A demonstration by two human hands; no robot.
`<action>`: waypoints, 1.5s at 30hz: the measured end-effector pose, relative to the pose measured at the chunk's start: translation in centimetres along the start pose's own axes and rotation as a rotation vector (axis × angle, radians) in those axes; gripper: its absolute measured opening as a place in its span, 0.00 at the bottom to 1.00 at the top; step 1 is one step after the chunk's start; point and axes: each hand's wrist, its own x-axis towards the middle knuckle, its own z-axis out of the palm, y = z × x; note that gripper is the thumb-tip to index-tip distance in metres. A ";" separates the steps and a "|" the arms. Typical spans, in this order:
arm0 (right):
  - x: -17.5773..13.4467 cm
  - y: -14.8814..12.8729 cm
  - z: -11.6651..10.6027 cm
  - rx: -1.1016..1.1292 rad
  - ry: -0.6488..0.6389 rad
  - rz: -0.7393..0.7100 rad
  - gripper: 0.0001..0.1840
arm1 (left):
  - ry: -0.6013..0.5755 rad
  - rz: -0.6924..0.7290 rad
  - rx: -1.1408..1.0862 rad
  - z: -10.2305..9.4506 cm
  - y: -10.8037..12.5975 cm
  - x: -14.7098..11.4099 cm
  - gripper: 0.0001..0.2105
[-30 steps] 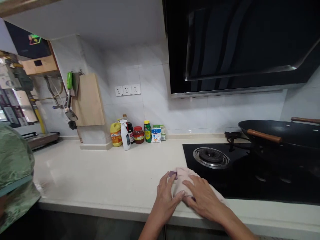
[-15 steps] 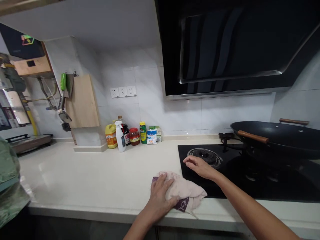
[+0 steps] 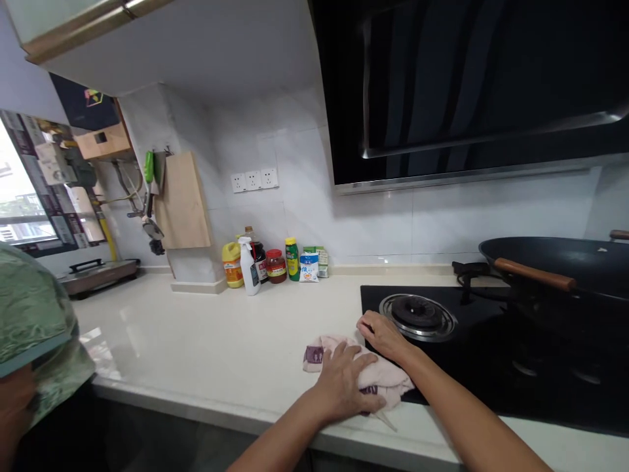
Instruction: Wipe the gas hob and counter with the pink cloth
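**Left hand (image 3: 345, 383) spread over a crumpled pale-pink cloth with purple patches (image 3: 388, 373)**

The cloth lay lower centre, beneath the left hand's unclenched fingers. The right hand (image 3: 386, 335) curled just beyond its upper edge; whether it gripped anything could not be told. The cloth lapped the black glass cooktop's (image 3: 466, 367) left edge, near the glossy white counter's (image 3: 211, 354) front edge; counter stretched leftward. The left hand hid the cloth's middle; the frame's right edge cropped the black, wooden-handled wok (image 3: 555, 254).
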 end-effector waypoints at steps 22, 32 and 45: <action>-0.3 3.1 0.5 -0.054 -0.025 0.026 0.23 | -0.114 -0.172 0.027 -0.9 -3.7 6.3 0.41; -0.5 4.0 0.8 -0.029 -0.020 0.059 0.24 | -0.093 -0.223 0.021 0.1 -4.7 8.1 0.42; 0.6 1.5 1.4 -0.112 0.213 0.068 0.20 | -0.083 -0.222 0.113 0.4 -8.4 15.0 0.35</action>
